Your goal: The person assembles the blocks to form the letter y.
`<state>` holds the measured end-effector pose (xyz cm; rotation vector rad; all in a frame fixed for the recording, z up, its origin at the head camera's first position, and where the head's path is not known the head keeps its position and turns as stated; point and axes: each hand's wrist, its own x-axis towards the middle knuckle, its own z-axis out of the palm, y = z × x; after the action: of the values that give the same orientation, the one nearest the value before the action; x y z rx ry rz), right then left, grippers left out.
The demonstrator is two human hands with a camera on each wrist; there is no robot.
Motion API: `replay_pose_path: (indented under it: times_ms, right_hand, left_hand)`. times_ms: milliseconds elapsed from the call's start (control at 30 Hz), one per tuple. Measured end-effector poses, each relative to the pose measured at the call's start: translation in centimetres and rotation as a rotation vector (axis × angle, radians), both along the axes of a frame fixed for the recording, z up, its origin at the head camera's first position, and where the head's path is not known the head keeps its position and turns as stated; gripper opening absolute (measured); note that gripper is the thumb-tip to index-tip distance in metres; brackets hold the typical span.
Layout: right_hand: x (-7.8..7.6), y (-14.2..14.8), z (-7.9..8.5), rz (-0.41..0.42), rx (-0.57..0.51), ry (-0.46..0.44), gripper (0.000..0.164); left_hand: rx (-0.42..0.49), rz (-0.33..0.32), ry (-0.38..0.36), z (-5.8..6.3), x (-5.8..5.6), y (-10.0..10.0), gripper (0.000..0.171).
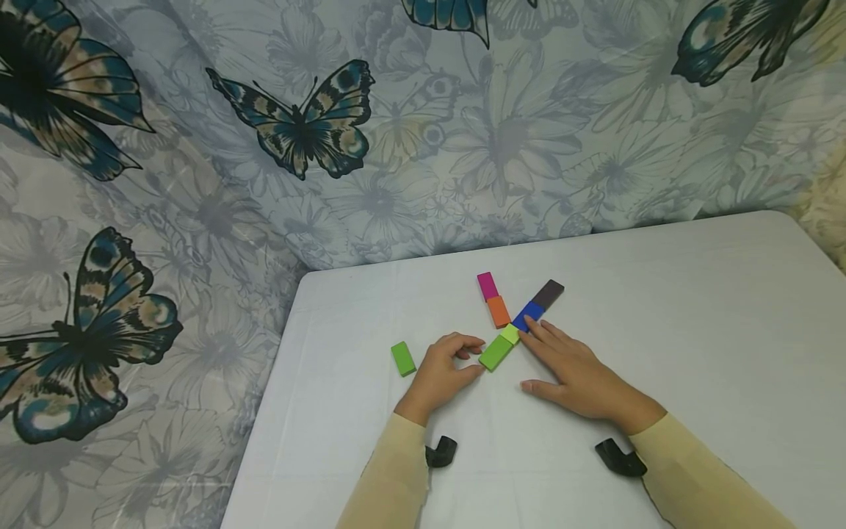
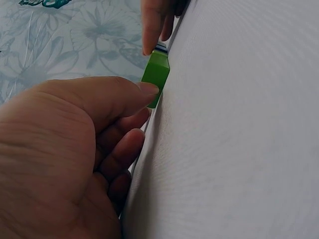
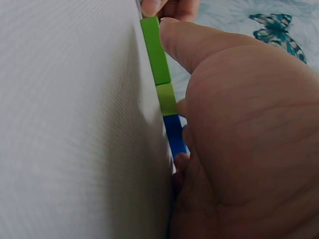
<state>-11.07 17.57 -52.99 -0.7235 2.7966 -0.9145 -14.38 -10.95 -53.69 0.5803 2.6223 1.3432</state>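
A diagonal row of blocks lies on the white table: a green block [image 1: 496,353], a small lime-green block [image 1: 510,334], a blue block [image 1: 528,316] and a dark block [image 1: 548,294]. My left hand [image 1: 444,371] pinches the near end of the green block, its thumb on that end in the left wrist view. Along the row's right side, my right hand [image 1: 581,378] lies with fingers extended, fingertips touching the blue block. An orange block [image 1: 499,312] meets a magenta block [image 1: 487,286], slanting up and left from the row's middle.
Left of my left hand lies a separate green block [image 1: 403,358]. A butterfly-and-flower patterned cloth [image 1: 396,184] hangs behind and left of the table [image 1: 694,316]. Black wrist-worn pieces [image 1: 441,452] show at both sleeves.
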Motion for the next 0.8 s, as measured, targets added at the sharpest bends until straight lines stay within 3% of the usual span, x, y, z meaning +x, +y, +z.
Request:
replay_pose_path:
  times_ms: [500,800]
  right_hand:
    - [-0.06,0.04,-0.16,0.004,0.006,0.004,0.089]
    - [-0.08,-0.03,-0.45,-0.005,0.0,0.011,0.089]
  left_hand:
    - [0.071,-0.034,0.025,0.37,0.17,-0.25,0.04]
    - [0.192,-0.025,0.032,0.72,0.31,-0.36,0.037]
